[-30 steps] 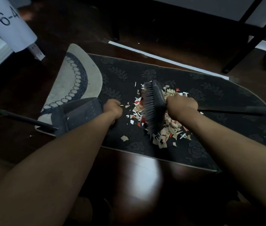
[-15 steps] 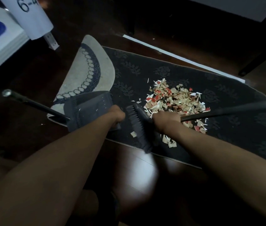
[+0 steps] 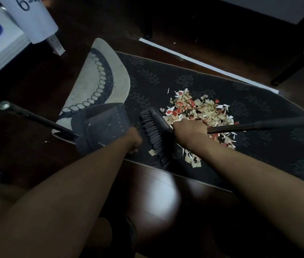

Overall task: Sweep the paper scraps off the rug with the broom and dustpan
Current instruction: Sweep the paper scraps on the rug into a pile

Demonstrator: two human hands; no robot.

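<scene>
The paper scraps [image 3: 199, 116] lie in a loose heap on the dark rug [image 3: 259, 127], nearly all of them on the far side of the broom [image 3: 155, 133]; a few sit near the rug's front edge. The right hand [image 3: 188, 131] has its grip wrapped round the broom just behind the head, bristles facing the dustpan [image 3: 101, 125]. The left hand [image 3: 134, 140] curls round the dustpan's near edge, its mouth toward the broom. Only tiny flecks show inside the pan, so almost all the sweeping looks left to do. A folded pale mat [image 3: 99, 81] lies behind the pan.
</scene>
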